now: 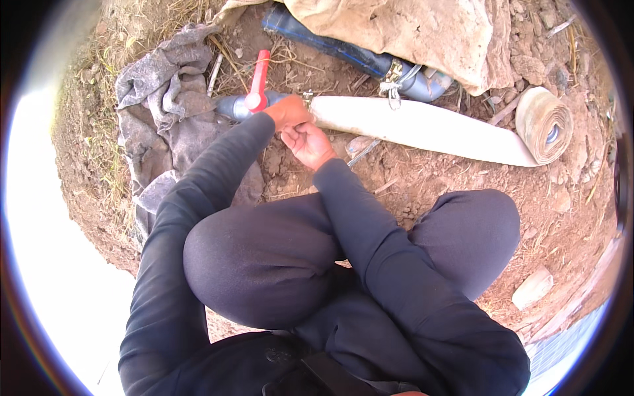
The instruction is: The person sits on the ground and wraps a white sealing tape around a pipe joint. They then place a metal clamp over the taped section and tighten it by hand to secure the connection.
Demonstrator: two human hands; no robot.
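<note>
A grey pipe [231,107] with a red-handled valve [256,99] lies on the soil, and a flat white hose [409,125] runs right from its end. My left hand [289,112] bends over the joint between pipe and hose, its fingertips mostly hidden. Just below it, my right hand [310,144] is turned partly palm up, fingers curled together close to the left hand. Whatever the fingers hold is too small or covered to make out. A metal clamp or wire [307,98] shows at the hose's end. The hose's far part is wound into a roll [545,125].
Behind the hose lies a blue pipe [330,46], tied with wire [393,86] and partly under a tan cloth [409,26]. A crumpled grey cloth [165,99] lies at the left. My bent knees [264,257] are close below my hands. A pale stone [532,288] rests at right.
</note>
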